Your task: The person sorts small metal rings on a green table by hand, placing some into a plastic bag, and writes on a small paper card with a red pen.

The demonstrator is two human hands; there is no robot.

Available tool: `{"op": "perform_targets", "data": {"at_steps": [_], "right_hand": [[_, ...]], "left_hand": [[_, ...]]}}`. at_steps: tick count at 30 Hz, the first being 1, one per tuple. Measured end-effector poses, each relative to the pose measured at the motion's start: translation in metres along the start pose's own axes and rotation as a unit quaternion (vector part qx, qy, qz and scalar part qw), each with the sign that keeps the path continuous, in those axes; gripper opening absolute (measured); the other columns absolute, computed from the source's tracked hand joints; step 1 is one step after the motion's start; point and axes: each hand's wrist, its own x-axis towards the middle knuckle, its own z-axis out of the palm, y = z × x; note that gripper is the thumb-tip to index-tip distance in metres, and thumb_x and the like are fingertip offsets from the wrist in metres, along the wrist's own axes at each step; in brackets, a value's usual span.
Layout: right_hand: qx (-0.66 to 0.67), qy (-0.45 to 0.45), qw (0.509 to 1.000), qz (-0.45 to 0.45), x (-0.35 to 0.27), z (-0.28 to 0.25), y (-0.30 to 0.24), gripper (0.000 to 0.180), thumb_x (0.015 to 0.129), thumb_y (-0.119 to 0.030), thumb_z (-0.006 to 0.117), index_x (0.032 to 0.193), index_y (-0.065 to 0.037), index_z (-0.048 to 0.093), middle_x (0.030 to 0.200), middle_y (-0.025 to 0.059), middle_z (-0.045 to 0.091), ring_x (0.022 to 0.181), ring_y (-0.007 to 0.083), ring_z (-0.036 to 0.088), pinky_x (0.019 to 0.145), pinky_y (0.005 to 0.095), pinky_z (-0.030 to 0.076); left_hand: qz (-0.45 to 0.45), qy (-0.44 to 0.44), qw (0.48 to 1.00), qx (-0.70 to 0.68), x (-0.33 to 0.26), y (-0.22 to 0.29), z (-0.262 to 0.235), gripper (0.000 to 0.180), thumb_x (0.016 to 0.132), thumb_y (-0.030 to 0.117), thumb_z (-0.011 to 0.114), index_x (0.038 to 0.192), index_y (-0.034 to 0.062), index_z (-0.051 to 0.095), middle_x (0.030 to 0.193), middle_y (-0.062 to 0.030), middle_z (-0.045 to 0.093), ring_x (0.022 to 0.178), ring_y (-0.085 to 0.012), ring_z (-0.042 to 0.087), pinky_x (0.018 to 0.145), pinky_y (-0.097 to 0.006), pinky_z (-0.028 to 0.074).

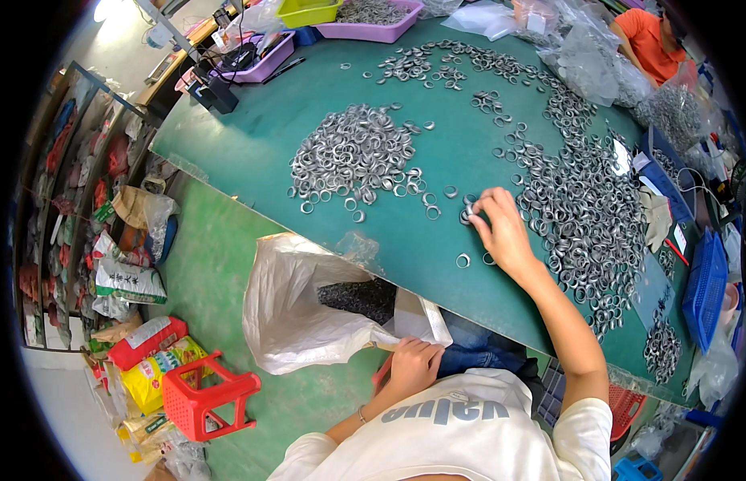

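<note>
My right hand (505, 232) is over the green table (252, 152), thumb and fingers pinched on a grey metal ring (469, 215). Single rings lie loose just below it, one of them a bright ring (463, 260). To its left is a heaped pile of rings (353, 152); on its right spreads a larger mass of rings (585, 216). Below the table edge, my left hand (415, 365) is closed on the rim of a white sack (289, 321). The sack gapes wide and holds dark small pieces (361, 301), too fine to make out.
Pink trays (373, 28) stand at the far edge, near a black device (216, 92). Plastic bags (589, 60) and a person in orange (649, 44) are far right. Blue baskets (704, 276) line the right side. A red stool (208, 397) stands on the floor, left.
</note>
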Motion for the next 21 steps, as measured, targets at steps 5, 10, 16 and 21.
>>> {"op": "perform_targets", "data": {"at_steps": [5,10,16,21], "right_hand": [[-0.106,-0.069,0.991,-0.045,0.0,0.003,-0.001,0.021,0.076,-0.007,0.07,0.092,-0.003,0.058,0.1,0.0108,0.054,0.095,0.0284,0.052,0.08,0.0394,0.042],[-0.197,-0.057,0.977,-0.061,-0.003,0.009,0.007,0.019,0.081,-0.012,0.066,0.091,0.0,0.055,0.095,0.0118,0.054,0.091,0.0284,0.052,0.08,0.0392,0.041],[-0.044,-0.056,0.997,-0.004,0.001,-0.002,-0.013,0.018,0.083,-0.013,0.065,0.091,-0.001,0.055,0.091,0.0135,0.057,0.088,0.0317,0.054,0.079,0.0418,0.042],[0.145,-0.154,0.977,-0.016,-0.009,0.017,-0.072,0.017,0.085,-0.012,0.063,0.094,-0.002,0.055,0.093,0.0148,0.057,0.092,0.0342,0.056,0.082,0.0432,0.043]], "left_hand": [[-0.004,-0.007,1.0,0.004,-0.001,-0.001,-0.001,0.006,0.075,0.008,0.07,0.08,0.005,0.07,0.075,-0.0106,0.068,0.072,-0.0281,0.063,0.08,-0.039,0.047],[-0.003,-0.003,1.0,0.0,0.0,0.0,-0.001,0.006,0.075,0.008,0.07,0.08,0.005,0.07,0.075,-0.0104,0.068,0.073,-0.0281,0.064,0.08,-0.039,0.047],[-0.008,-0.003,1.0,0.001,0.0,0.001,-0.001,0.005,0.076,0.009,0.07,0.08,0.005,0.07,0.075,-0.0105,0.068,0.073,-0.0281,0.064,0.08,-0.04,0.047],[-0.011,-0.007,1.0,0.004,0.001,0.001,-0.002,0.005,0.075,0.008,0.07,0.079,0.0049,0.07,0.075,-0.0105,0.068,0.072,-0.0274,0.064,0.08,-0.039,0.047]]}}
